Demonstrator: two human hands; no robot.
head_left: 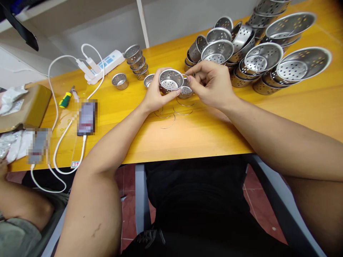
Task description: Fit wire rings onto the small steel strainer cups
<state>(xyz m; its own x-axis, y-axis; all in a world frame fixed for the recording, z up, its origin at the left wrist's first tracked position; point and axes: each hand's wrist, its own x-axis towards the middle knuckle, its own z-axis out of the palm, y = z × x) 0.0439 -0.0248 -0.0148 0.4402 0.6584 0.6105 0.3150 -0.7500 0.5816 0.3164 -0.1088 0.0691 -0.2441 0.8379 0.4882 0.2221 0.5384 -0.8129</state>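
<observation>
My left hand [153,95] grips a small perforated steel strainer cup [170,80] just above the yellow table [203,132]. My right hand [211,84] pinches at the cup's right rim with thumb and fingertips, apparently on a thin wire piece too small to make out. Behind it another small strainer cup [185,92] stands on the table, partly hidden. Thin wire rings [171,115] lie on the table just below my hands.
Stacks of larger perforated steel bowls [264,59] fill the back right. A short stack of small cups [137,61] and one single cup [119,80] stand at the back. A power strip [103,66], white cables, a phone [87,117] and a screwdriver [66,99] lie left. Another person's arm [24,210] is at bottom left.
</observation>
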